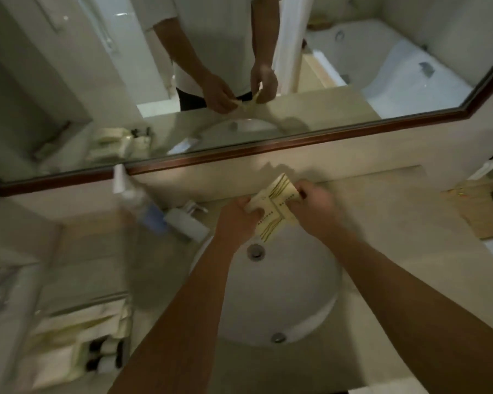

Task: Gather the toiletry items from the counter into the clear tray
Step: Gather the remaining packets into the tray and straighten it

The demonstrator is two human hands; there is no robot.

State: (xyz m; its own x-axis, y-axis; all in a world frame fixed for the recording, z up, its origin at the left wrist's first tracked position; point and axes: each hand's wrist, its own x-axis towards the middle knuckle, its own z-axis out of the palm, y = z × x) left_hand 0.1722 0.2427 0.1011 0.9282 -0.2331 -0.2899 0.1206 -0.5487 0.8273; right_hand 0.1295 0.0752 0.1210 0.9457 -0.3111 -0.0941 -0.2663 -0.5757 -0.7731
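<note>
Both hands hold cream toiletry packets with thin gold lines above the far rim of the white sink. My left hand grips the lower packet's left edge. My right hand pinches the upper packets from the right. The clear tray lies blurred at the lower left of the counter. It holds several cream packets and small dark-capped bottles.
A white pump dispenser and a clear bottle stand left of the sink near the mirror's wooden frame. A wooden board with a dark object lies at the right. The mirror reflects a person's hands and a bathtub.
</note>
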